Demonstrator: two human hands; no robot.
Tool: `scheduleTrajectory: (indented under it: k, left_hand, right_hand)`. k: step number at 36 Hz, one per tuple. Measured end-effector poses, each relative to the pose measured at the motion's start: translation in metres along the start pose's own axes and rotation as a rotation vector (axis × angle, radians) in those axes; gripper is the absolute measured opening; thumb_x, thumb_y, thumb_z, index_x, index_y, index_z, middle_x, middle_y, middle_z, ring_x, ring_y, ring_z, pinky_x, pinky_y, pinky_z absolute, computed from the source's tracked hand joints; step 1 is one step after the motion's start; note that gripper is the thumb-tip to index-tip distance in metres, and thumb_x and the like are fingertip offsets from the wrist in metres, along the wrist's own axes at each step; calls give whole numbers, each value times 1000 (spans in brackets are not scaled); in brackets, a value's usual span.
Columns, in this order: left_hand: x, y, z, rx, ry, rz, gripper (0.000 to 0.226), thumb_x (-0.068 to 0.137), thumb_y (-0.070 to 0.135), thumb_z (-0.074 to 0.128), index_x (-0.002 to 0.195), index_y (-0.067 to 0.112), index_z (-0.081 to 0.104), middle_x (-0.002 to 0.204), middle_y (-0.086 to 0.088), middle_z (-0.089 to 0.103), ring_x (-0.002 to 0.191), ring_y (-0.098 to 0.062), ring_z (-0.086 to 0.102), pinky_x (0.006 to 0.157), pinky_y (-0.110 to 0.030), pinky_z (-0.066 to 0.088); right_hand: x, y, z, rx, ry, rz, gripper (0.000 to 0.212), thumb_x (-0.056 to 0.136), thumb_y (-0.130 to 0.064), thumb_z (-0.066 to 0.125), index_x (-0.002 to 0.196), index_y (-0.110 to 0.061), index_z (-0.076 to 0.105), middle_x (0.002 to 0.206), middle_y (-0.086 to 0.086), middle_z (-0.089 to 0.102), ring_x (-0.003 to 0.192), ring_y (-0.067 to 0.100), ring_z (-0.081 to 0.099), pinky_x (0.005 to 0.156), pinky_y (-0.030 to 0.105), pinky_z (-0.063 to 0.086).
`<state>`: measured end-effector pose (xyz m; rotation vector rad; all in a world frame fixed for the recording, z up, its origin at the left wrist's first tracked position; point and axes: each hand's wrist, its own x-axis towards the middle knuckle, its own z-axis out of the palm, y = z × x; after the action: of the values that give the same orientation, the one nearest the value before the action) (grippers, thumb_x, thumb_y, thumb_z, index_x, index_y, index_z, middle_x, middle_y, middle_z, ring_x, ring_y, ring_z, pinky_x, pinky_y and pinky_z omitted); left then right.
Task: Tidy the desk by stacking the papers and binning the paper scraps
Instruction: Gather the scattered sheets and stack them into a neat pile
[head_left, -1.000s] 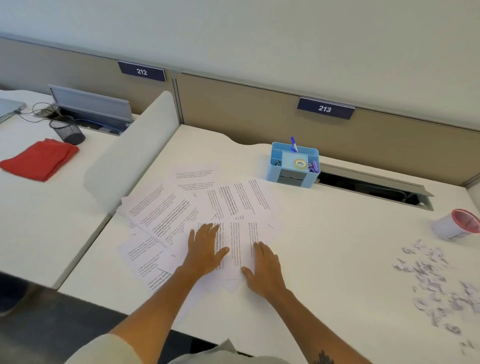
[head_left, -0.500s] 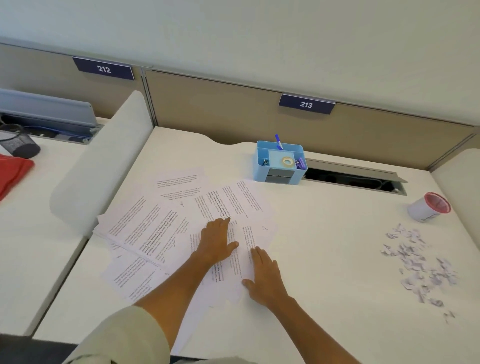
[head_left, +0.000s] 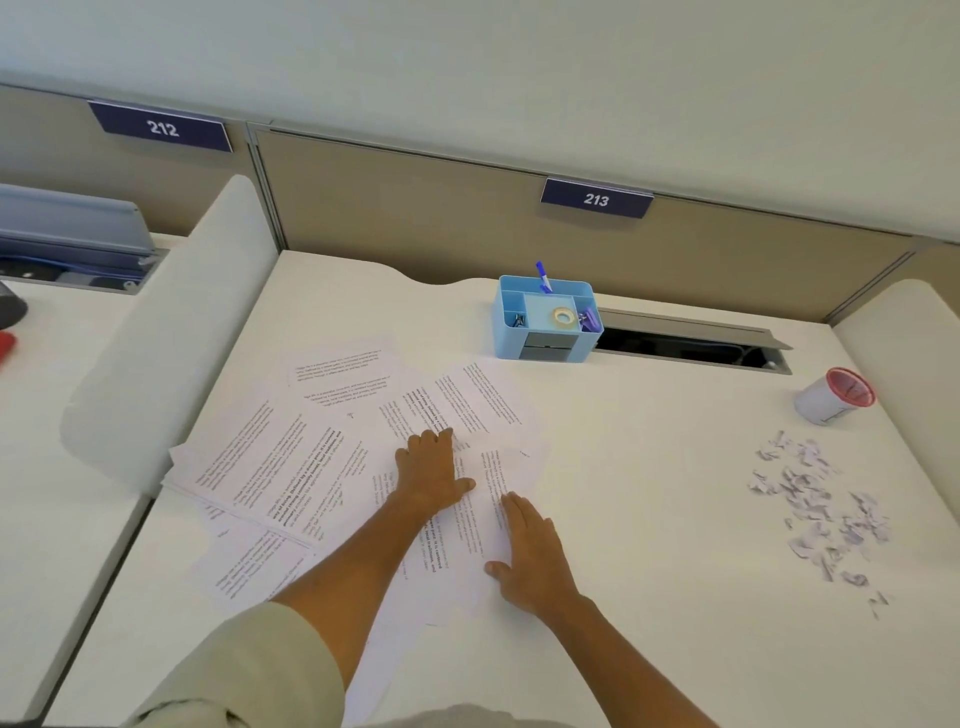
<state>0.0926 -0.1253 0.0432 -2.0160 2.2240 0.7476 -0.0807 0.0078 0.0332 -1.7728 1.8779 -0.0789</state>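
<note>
The left hand (head_left: 434, 475) lies flat, fingers together, pressed on the loose spread of white printed paper sheets (head_left: 291, 467) fanned across the white desk (head_left: 649, 519). The right hand (head_left: 530, 558) rests flat just beside it, palm down on the sheets' right edge, thumb out. Behind the sheets a light-blue plastic desk organiser (head_left: 548, 325) holds a tape roll (head_left: 564, 316), a blue pen (head_left: 543, 275) and purple clips (head_left: 588, 318). Well to the right, torn white paper scraps (head_left: 818, 514) lie scattered, near a tipped small white bin with a red rim (head_left: 836, 397).
</note>
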Motion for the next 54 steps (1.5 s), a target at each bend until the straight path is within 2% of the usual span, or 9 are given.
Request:
scheduleTrajectory:
  k: [8,15,19,23,29,39,43,46,54]
  left_hand:
    - [0,3,-2,-52,-24,13,85,87,62,75,155,25,38,140,-3,62,134,-27,50,113,-49,29]
    - [2,-3,-9,-47,-62,17,59,87,64,73,128,24,59,123,1,66,121,-24,60,110,-47,33]
    - [-4,-10,-16,-236,-90,6,44,88,46,82,114,25,54,120,1,68,104,-21,66,100,-41,52]
    - [-10,-14,-29,-275,-107,9,49,92,32,81,130,20,53,131,-3,68,109,-25,70,91,-40,59]
    - [-16,-19,-41,-283,-53,44,33,92,28,81,120,22,65,125,1,69,114,-22,67,95,-42,57]
    - [-29,-19,-58,-563,144,13,27,94,18,78,114,24,62,120,1,68,103,-20,65,85,-37,57]
    - [-34,-17,-61,-715,170,-1,32,94,14,78,118,25,61,117,4,67,105,-22,68,88,-43,63]
    - [-39,-16,-63,-825,166,-6,38,95,9,77,122,26,58,118,4,68,102,-18,69,80,-30,62]
    - [-45,-17,-61,-997,109,-70,55,96,-2,71,143,22,54,130,-1,71,118,-23,67,96,-41,61]
  right_hand:
    - [0,-1,0,14,21,10,103,92,-43,75,168,-20,9,176,-4,12,163,17,10,133,43,6]
    - [-1,1,0,38,34,5,103,91,-44,75,168,-20,11,175,-3,15,162,18,15,133,43,8]
    - [-1,3,0,46,41,-6,102,91,-43,75,168,-20,12,175,-4,15,162,17,14,133,41,9]
    - [-1,4,0,91,51,9,105,87,-42,80,167,-19,16,174,-2,20,161,19,18,133,40,14]
    - [0,6,-3,280,190,116,104,84,-39,84,165,-20,22,170,-3,27,156,18,25,129,41,27]
    - [11,3,-26,831,479,416,106,84,-32,89,165,-16,23,164,6,34,150,28,39,122,49,39]
    - [12,-6,-35,1119,421,416,99,88,-31,86,163,-20,24,149,-3,50,137,18,51,112,37,44]
    - [15,-13,-42,1246,352,397,91,91,-29,84,162,-21,28,141,-1,59,128,18,60,100,32,47]
    - [23,-25,-50,1389,243,291,34,95,-12,77,125,-20,63,123,2,77,111,21,75,99,47,61]
